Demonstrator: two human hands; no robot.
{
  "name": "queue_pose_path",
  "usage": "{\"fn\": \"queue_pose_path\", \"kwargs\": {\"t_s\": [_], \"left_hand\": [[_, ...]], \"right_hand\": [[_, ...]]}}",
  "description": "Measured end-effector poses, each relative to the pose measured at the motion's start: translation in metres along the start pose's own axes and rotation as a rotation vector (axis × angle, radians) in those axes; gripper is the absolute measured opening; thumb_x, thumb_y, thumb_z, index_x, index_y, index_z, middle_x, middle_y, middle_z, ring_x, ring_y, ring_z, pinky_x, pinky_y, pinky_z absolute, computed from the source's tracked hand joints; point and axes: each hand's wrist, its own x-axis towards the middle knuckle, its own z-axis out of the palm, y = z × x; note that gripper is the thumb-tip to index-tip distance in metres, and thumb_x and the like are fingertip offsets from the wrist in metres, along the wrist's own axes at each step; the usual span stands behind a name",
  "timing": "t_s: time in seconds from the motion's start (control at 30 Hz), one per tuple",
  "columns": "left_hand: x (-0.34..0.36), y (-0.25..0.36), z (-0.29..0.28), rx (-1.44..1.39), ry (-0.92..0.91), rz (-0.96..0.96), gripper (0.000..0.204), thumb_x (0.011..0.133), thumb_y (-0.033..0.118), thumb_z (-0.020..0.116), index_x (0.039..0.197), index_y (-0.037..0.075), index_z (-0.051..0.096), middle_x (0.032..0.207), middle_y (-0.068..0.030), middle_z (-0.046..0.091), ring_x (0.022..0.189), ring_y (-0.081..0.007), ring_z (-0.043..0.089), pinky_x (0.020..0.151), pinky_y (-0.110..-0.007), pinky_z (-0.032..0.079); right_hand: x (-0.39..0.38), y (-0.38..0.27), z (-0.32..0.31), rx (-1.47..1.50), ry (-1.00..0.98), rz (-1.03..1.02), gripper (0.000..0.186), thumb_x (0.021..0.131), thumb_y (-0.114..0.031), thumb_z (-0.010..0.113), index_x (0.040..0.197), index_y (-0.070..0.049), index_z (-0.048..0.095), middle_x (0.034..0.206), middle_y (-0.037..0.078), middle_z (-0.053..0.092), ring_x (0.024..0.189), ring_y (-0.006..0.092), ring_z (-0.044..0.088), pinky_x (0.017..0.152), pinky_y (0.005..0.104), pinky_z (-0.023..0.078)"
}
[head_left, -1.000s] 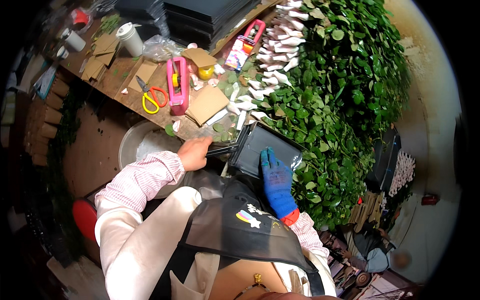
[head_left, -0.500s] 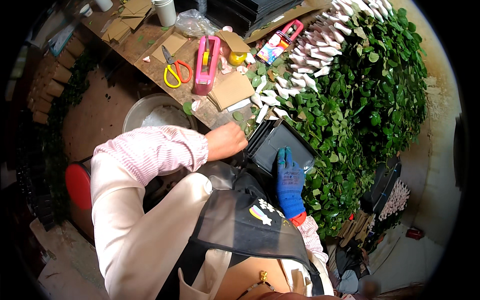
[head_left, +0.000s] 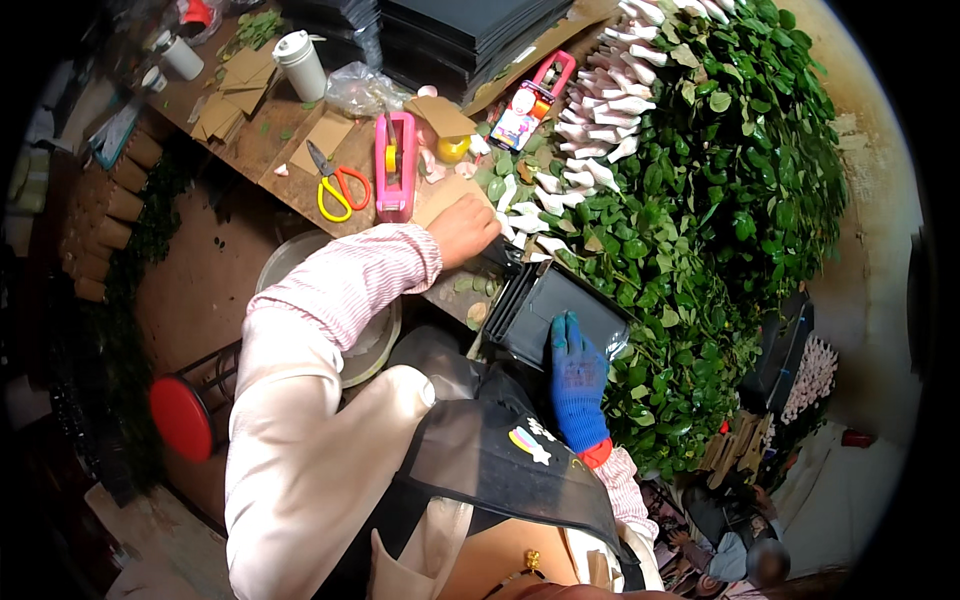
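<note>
My bare left hand [head_left: 464,232] is over the near edge of a stack of brown cardboard pieces [head_left: 440,196]. Its fingers are curled together, and their tips are partly hidden, so what they hold cannot be made out. A dark edge shows just below them. In front of my lap lies a stack of black plastic sheets [head_left: 545,300], with a shiny, clear border at its right. On top of it my right hand [head_left: 578,372], in a blue knitted glove, rests flat with its fingers stretched out. White-wrapped flower heads [head_left: 530,222] lie just beyond the stack.
A pink tape dispenser [head_left: 396,180], scissors [head_left: 335,190] with red and yellow handles and a phone [head_left: 522,115] lie on the wooden table. Leafy stems [head_left: 690,230] pile up at the right. A bucket [head_left: 385,345] and a red stool [head_left: 182,418] stand at the left.
My left hand has moved away from the black stack's left edge, forward over the cardboard. My right hand stays flat on the stack. The whole view has shifted somewhat.
</note>
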Motion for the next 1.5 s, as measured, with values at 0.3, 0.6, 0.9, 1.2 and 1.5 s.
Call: {"fn": "queue_pose_path", "kwargs": {"t_s": [0.3,0.6,0.9,1.2,1.5], "left_hand": [[0.043,-0.004,0.007,-0.087,-0.550,-0.167,0.010,0.086,0.019,0.064,0.096,0.015,0.063,0.082,-0.0056,0.063,0.083,-0.0259,0.066,0.080,-0.039,0.052],[-0.020,0.038,-0.036,-0.156,-0.099,-0.417,0.061,0.065,0.008,0.082,0.121,0.004,0.061,0.109,-0.0203,0.059,0.118,-0.0416,0.052,0.112,-0.059,0.035],[0.014,0.170,-0.089,-0.933,-0.165,-0.085,0.085,0.094,0.048,0.073,0.148,-0.005,0.036,0.169,-0.0339,0.010,0.161,-0.0477,0.002,0.129,-0.055,0.008],[0.109,0.156,-0.047,-0.532,-0.302,0.349,0.115,0.079,0.056,0.084,0.160,-0.004,0.028,0.164,-0.0285,0.034,0.153,-0.0431,0.035,0.127,-0.052,0.029],[0.108,0.171,-0.030,-0.397,-0.404,0.460,0.094,0.095,0.055,0.065,0.157,-0.009,0.035,0.167,-0.0294,0.031,0.156,-0.0433,0.030,0.128,-0.052,0.025]], "right_hand": [[0.003,-0.004,-0.003,0.057,-0.087,0.085,0.067,0.091,-0.005,0.057,0.157,-0.013,0.045,0.161,0.011,0.048,0.117,0.0293,0.067,0.088,0.0428,0.059],[-0.019,0.026,-0.017,0.670,0.160,0.061,0.075,0.088,-0.024,0.079,0.153,-0.004,0.048,0.156,0.020,0.052,0.131,0.0399,0.060,0.108,0.0481,0.050],[-0.008,-0.003,-0.048,1.149,0.197,0.028,0.105,0.080,-0.025,0.083,0.165,-0.004,0.025,0.148,0.028,0.052,0.131,0.0454,0.057,0.111,0.0483,0.048],[-0.118,0.055,0.040,1.460,0.305,0.617,0.080,0.087,-0.013,0.077,0.156,-0.001,0.037,0.132,0.016,0.067,0.120,0.0266,0.066,0.106,0.0403,0.051],[-0.113,0.117,0.097,1.940,0.299,0.793,0.059,0.094,-0.009,0.074,0.146,-0.002,0.049,0.118,0.006,0.066,0.102,0.0145,0.063,0.090,0.0322,0.055]]}}
